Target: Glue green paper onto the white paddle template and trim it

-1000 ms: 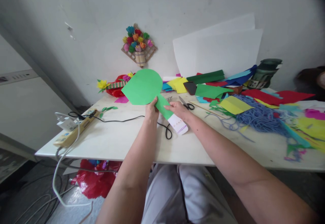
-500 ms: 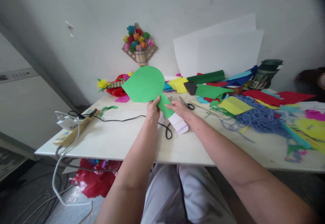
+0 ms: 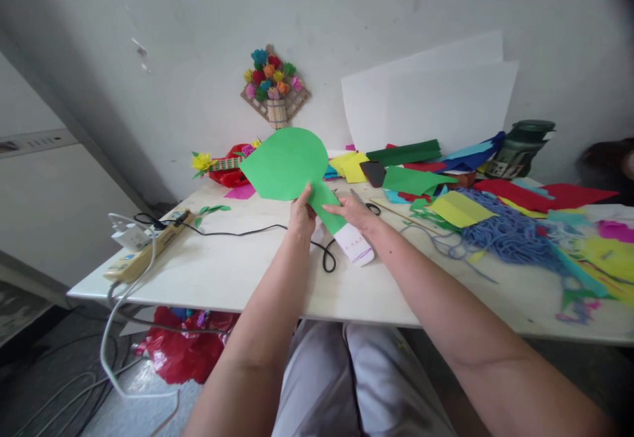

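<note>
The left grip (image 3: pixel 303 214) is closed on the green paper shape (image 3: pixel 284 165), its thumb on the narrow neck just below the broad part. The right grip (image 3: pixel 352 212) pinches the same piece along the strip's other edge, a little further down.

In the head view, the green paper shape is held tilted over the middle of the bench (image 3: pixel 222 275), its rounded, pointed head up and to the left and its strip running down to the right into a white end (image 3: pixel 357 247) with purple lines. Just beyond the right grip lie scissors (image 3: pixel 373 209), partly hidden behind it. A black cable (image 3: pixel 242 234) runs from a power strip (image 3: pixel 129 265) on the left and loops just below the strip. Further right are a thin stick (image 3: pixel 406 216), a folded yellow sheet (image 3: pixel 460 208) and a heap of blue yarn (image 3: pixel 515 229). Large white sheets (image 3: pixel 428 100) lean on the wall near a dark green bottle (image 3: pixel 520 150); a flower hanging (image 3: pixel 272 84) is to their left.
</note>
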`<action>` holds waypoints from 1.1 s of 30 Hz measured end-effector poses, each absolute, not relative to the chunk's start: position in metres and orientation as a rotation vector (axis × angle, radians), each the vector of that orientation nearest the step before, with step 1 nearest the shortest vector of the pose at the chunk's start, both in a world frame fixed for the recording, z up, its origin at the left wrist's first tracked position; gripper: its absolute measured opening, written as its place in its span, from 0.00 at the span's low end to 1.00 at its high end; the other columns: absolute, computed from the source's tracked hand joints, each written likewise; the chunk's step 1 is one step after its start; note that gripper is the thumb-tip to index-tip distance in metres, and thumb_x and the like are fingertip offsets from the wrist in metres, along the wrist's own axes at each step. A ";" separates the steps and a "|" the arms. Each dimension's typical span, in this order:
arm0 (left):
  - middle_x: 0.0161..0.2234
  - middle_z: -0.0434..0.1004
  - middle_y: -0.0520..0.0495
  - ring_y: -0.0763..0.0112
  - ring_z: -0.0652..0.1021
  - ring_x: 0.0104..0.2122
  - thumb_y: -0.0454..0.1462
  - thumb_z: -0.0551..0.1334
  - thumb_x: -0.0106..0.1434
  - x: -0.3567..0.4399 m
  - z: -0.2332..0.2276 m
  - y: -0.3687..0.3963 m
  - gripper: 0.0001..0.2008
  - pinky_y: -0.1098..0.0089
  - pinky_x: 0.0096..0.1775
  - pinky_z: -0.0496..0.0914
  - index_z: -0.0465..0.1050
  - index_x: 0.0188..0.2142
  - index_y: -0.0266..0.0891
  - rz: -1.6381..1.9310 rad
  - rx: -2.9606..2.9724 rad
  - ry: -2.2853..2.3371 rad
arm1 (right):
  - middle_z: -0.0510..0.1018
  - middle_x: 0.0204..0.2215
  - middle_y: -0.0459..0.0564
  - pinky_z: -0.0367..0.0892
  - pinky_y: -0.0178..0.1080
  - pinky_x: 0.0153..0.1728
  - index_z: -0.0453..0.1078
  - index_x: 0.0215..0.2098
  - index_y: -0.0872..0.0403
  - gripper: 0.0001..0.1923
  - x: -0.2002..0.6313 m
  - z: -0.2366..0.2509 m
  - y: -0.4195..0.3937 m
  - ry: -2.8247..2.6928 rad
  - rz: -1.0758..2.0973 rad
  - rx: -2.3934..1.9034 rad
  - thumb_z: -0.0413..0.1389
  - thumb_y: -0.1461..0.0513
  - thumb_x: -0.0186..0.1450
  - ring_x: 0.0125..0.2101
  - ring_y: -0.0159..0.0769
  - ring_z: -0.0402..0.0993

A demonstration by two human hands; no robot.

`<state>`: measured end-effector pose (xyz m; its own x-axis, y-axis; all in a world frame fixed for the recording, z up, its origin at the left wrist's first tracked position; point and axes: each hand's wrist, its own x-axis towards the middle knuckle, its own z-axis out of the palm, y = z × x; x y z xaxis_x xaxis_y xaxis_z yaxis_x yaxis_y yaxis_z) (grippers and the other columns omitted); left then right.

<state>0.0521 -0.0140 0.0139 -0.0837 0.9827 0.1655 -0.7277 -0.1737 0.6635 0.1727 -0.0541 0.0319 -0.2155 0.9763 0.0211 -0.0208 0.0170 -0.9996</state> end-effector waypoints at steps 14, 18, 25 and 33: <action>0.37 0.77 0.46 0.66 0.77 0.37 0.32 0.69 0.44 0.054 0.011 -0.012 0.17 0.69 0.38 0.71 0.72 0.36 0.37 1.661 0.652 0.519 | 0.72 0.14 0.44 0.62 0.31 0.17 0.69 0.22 0.57 0.11 0.175 0.027 -0.052 -1.397 1.363 -1.046 0.63 0.58 0.49 0.15 0.28 0.66; 0.32 0.78 0.45 0.67 0.77 0.30 0.34 0.70 0.41 0.055 0.009 -0.014 0.16 0.69 0.34 0.71 0.73 0.32 0.34 1.518 0.797 0.494 | 0.72 0.14 0.44 0.62 0.31 0.17 0.69 0.21 0.58 0.12 0.177 0.027 -0.050 -1.350 1.351 -0.999 0.64 0.57 0.47 0.15 0.28 0.66; 0.32 0.78 0.43 0.67 0.77 0.29 0.36 0.70 0.42 0.053 0.008 -0.016 0.17 0.70 0.31 0.70 0.73 0.33 0.33 1.438 0.935 0.491 | 0.74 0.15 0.47 0.64 0.33 0.19 0.69 0.21 0.57 0.14 0.179 0.028 -0.049 -1.350 1.338 -1.025 0.61 0.54 0.50 0.16 0.30 0.68; 0.23 0.75 0.48 0.77 0.70 0.16 0.38 0.70 0.44 0.050 0.013 -0.022 0.13 0.75 0.19 0.62 0.71 0.27 0.34 1.320 1.027 0.516 | 0.75 0.17 0.45 0.67 0.36 0.22 0.70 0.25 0.56 0.10 0.182 0.026 -0.043 -1.317 1.360 -0.952 0.62 0.59 0.49 0.18 0.33 0.70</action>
<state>0.0499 -0.0225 0.0131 0.2276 0.9459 0.2314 -0.5384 -0.0758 0.8393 0.1816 -0.0432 0.0257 -0.2142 0.9724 0.0922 -0.1228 0.0668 -0.9902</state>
